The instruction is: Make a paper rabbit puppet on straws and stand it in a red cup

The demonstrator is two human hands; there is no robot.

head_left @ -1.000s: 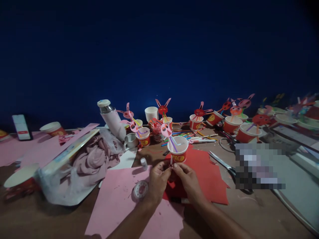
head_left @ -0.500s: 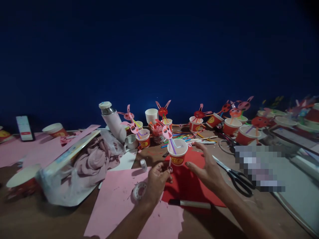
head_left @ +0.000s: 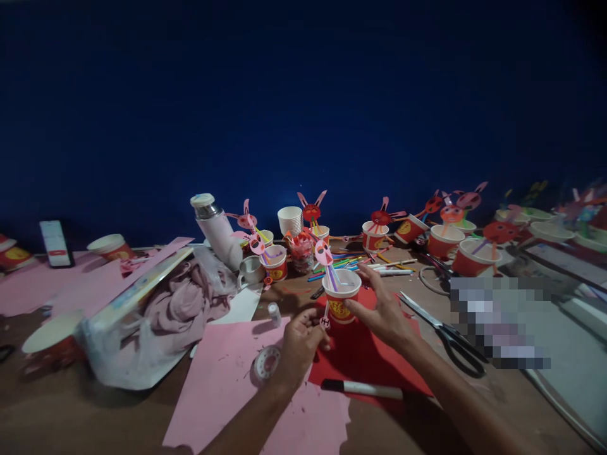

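Observation:
A red paper cup (head_left: 340, 308) with a white rim stands over the red paper (head_left: 370, 354), a pink paper face (head_left: 323, 253) on coloured sticks rising from it. Pinched in my left hand (head_left: 302, 341) is a small round paper tag (head_left: 325, 322) with dark marks, at the cup's left side. My right hand (head_left: 383, 313) has its thumb and fingers spread around the cup's right side, the thumb at the cup wall. A black-and-white marker (head_left: 363, 388) lies across the red paper's near edge.
Pink paper (head_left: 222, 385) holds a tape roll (head_left: 267, 363); a small white tube (head_left: 274, 313) is above. Scissors (head_left: 448, 335) lie right. Behind are pencils (head_left: 341, 268), a thermos (head_left: 215, 230) and several decorated cups (head_left: 375, 237). A plastic bag (head_left: 123, 354) lies left.
My right hand has moved left and closer in, its thumb now at the cup. The cup sits slightly lower and its face has shifted slightly. My left hand keeps its pinch on the tag.

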